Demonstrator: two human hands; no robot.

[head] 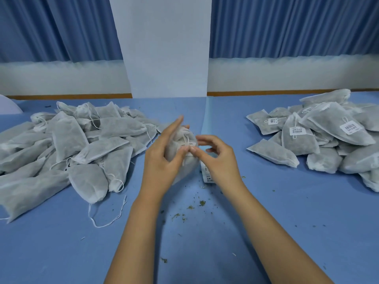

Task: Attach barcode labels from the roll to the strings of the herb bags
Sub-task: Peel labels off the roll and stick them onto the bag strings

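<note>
My left hand (164, 154) holds a white mesh herb bag (182, 138) upright above the middle of the blue table, fingers straight along its far side and thumb pressing at the front. My right hand (215, 158) pinches a white barcode label (188, 147) against the bag's string with thumb and forefinger. Part of the label roll (208, 175) shows on the table just behind my right hand, mostly hidden by it.
A heap of unlabelled herb bags (67, 148) with loose strings lies on the left. A heap of labelled bags (320, 136) lies on the right. Herb crumbs (190, 208) are scattered on the blue tablecloth (205, 242) in front. Behind stand a white pillar and blue curtains.
</note>
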